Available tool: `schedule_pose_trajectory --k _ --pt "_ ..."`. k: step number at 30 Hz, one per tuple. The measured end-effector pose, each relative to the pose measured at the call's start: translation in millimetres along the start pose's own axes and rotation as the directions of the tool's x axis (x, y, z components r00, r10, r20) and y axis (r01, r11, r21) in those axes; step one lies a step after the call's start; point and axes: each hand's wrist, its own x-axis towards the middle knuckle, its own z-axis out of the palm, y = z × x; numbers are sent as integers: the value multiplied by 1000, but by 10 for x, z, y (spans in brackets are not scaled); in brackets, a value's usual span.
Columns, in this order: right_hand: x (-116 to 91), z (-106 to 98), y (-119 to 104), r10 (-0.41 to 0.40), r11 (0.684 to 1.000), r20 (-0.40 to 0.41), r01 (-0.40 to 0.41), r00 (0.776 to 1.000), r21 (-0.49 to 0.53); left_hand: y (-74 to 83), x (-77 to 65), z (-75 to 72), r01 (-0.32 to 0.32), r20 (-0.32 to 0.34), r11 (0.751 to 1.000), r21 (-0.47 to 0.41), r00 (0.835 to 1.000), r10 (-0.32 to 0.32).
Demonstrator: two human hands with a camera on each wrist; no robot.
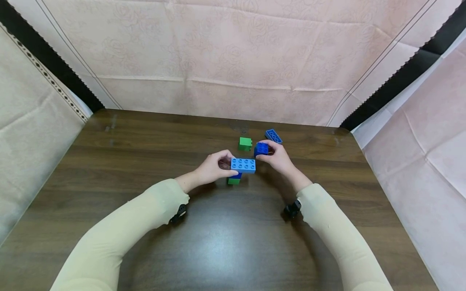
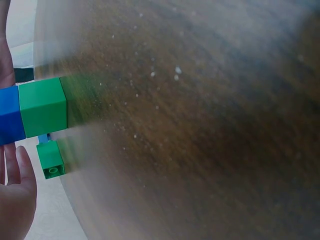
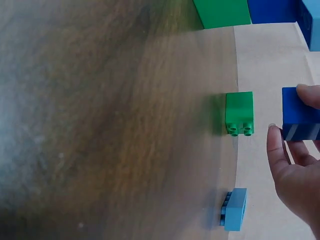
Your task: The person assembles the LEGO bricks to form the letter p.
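Note:
My left hand grips a light blue brick between thumb and fingers. Below it are a dark blue brick and a green brick, joined in one stack with it near the table's middle. A second dark blue brick is pinched in my right hand, just right of and behind the stack. In the right wrist view this brick is raised, thumb on one side and fingers on the other.
A loose green brick lies behind the stack. Beyond my right hand, another blue brick rests on its side, near the far edge of the brown wooden table. Pale cloth hangs behind and at both sides.

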Motion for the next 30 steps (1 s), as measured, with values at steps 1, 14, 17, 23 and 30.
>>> schedule_pose_trajectory --k 1,14,17,23,30 --pt "5 -2 1 1 1000 0 -1 1000 15 51 -22 -7 0 2 1000 2 1000 0" --pt "100 -96 223 -90 996 -47 88 995 -27 -82 56 34 3 5 1000 1 1000 -3" --pt "80 -119 179 -99 995 -35 98 995 -22 -120 68 40 -4 -1 1000 -5 1000 4" --pt "52 -140 85 -121 992 -20 120 992 -34 -132 64 27 -11 -10 1000 -7 1000 11" --pt "15 -124 -16 -171 985 -9 171 985 -28 -149 69 16 -15 -13 1000 1 1000 15"
